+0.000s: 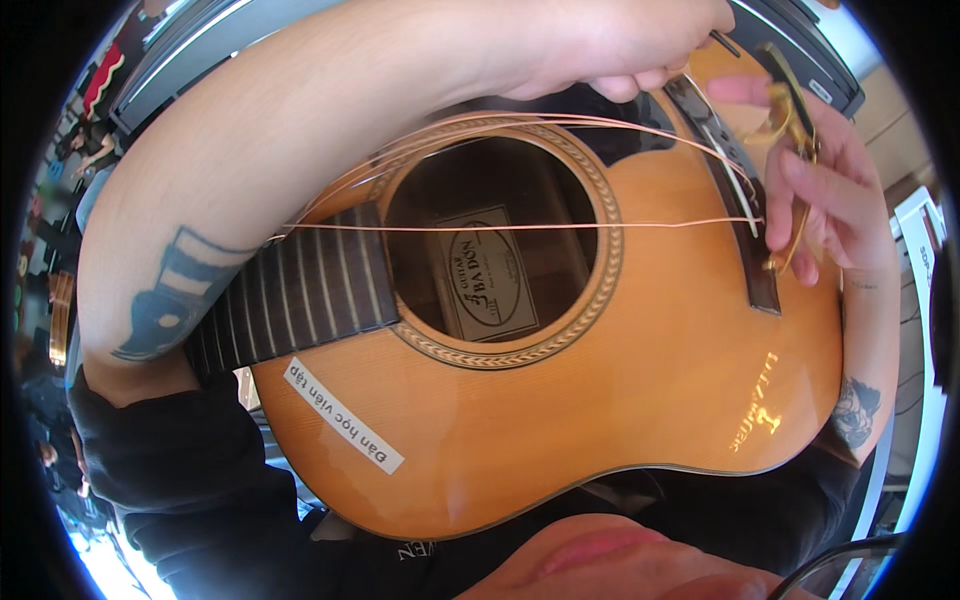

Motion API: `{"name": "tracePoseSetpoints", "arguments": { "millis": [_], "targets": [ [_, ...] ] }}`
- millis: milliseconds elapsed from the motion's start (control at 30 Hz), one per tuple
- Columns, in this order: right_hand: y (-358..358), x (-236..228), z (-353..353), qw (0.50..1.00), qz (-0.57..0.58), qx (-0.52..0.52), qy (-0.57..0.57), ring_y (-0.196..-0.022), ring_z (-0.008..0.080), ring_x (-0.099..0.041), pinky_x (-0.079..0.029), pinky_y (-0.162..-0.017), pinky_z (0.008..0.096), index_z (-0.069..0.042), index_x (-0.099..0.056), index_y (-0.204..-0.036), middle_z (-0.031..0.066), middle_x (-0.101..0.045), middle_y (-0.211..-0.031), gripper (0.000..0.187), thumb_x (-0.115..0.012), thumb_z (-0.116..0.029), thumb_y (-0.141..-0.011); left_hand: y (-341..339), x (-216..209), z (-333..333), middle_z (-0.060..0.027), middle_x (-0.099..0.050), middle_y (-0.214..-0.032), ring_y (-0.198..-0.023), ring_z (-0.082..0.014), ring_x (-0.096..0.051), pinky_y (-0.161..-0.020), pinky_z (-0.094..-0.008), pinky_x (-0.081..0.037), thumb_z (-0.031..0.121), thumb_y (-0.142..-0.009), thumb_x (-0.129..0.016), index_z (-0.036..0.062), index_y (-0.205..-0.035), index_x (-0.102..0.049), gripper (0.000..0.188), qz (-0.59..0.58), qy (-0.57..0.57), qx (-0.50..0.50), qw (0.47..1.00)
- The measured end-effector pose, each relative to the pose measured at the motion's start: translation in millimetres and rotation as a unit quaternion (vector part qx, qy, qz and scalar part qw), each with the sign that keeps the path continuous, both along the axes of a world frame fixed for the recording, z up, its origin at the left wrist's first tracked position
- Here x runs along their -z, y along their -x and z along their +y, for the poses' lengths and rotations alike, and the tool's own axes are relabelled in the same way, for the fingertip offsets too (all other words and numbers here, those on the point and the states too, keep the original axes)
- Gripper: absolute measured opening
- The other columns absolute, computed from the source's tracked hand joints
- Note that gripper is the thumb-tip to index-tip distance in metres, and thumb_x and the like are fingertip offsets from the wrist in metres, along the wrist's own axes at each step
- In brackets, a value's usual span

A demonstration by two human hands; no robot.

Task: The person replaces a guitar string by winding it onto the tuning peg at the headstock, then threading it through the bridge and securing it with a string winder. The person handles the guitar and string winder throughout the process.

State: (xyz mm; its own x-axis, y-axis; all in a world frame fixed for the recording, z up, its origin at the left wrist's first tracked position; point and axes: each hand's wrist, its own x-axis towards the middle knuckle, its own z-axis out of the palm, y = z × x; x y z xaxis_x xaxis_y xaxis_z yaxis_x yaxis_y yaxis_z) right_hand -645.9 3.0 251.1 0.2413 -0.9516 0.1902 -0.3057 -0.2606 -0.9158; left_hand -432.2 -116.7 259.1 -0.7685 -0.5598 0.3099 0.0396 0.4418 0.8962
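Observation:
An acoustic guitar [560,420] with an orange-brown top lies across my lap. Over its sound hole [420,250], one copper-coloured string [520,228] runs fairly straight to the dark bridge [765,290], while several others bow loosely toward the bridge's far part. My left hand [640,55] reaches over the far side of the body, its fingers curled closed above the bridge end. A short dark rod [725,43] sticks out beside it; whether the fingers hold it is unclear. Right of the bridge, my right hand [825,195] grips a gold-coloured capo [800,135], slightly blurred.
The fretted neck [290,285] passes under my left forearm. A white label strip [343,415] is stuck on the near top. Behind the guitar stands a dark case-like object [830,70]. A white panel edge [915,260] is at the right; people [95,145] show at far left.

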Motion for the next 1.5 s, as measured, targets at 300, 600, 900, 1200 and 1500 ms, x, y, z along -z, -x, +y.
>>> {"name": "tracePoseSetpoints", "arguments": {
  "millis": [300, 600, 900, 1200, 1500],
  "targets": [
    [17.1, -6.0, 1.7, 0.996, -0.018, -0.081, -0.042, -0.037, 0.0204, -0.061, -0.042, -0.029, 0.0235, 0.011, -0.044, -0.117, 0.0204, -0.065, -0.059, 0.038, -0.062, -0.012, -0.093, -12.2, -7.1, -27.9, 0.0, -0.045, -0.063, -0.05, -0.0118, -0.04, -0.043, -0.0288, -0.03, 0.029, -0.106, -0.048, 0.0095, -0.075, -0.054, 0.037, 0.011, -0.012, -0.002, 1.0],
    [94.2, 35.0, 33.5, 0.992, -0.108, -0.059, -0.023, -0.036, 0.0217, -0.06, -0.042, -0.028, 0.0256, 0.003, -0.043, -0.101, 0.02, -0.062, -0.056, 0.042, -0.078, -0.016, -0.09, -30.9, 14.9, -57.5, 0.001, -0.046, -0.057, -0.044, -0.0113, -0.038, -0.043, -0.0313, -0.028, 0.032, -0.107, -0.05, 0.0057, -0.08, -0.062, 0.04, 0.03, 0.0, -0.144, 0.989],
    [152.5, 38.4, 54.6, 0.98, -0.168, -0.099, -0.033, -0.039, 0.0204, -0.062, -0.047, -0.033, 0.0232, -0.002, -0.04, -0.098, 0.0181, -0.062, -0.058, 0.032, -0.072, -0.009, -0.097, -60.0, 52.0, -91.5, -0.0017, -0.056, -0.063, -0.052, -0.0125, -0.049, -0.048, -0.031, -0.038, 0.031, -0.102, -0.058, 0.0012, -0.096, -0.072, 0.034, -0.257, 0.117, -0.22, 0.934],
    [181.1, 24.3, 23.2, 0.938, -0.209, -0.237, -0.146, -0.039, 0.0263, -0.065, -0.052, -0.035, 0.0268, -0.002, -0.047, -0.085, 0.0233, -0.065, -0.056, 0.026, -0.071, 0.001, -0.095, -70.1, 64.0, -80.6, -0.0119, -0.061, -0.073, -0.067, -0.0253, -0.056, -0.066, -0.0374, -0.042, 0.034, -0.103, -0.05, -0.0029, -0.091, -0.071, 0.044, -0.372, 0.154, -0.167, 0.9],
    [191.2, -5.4, 24.3, 0.973, -0.08, -0.089, -0.195, -0.028, 0.0155, -0.051, -0.038, -0.025, 0.0252, -0.002, -0.043, -0.089, 0.0086, -0.055, -0.047, 0.042, -0.077, -0.026, -0.096, -88.3, -19.8, 3.7, -0.0161, -0.068, -0.075, -0.072, -0.0282, -0.066, -0.077, -0.039, -0.054, 0.033, -0.111, -0.038, -0.0057, -0.091, -0.07, 0.054, -0.371, 0.023, -0.027, 0.928]
  ]
}}
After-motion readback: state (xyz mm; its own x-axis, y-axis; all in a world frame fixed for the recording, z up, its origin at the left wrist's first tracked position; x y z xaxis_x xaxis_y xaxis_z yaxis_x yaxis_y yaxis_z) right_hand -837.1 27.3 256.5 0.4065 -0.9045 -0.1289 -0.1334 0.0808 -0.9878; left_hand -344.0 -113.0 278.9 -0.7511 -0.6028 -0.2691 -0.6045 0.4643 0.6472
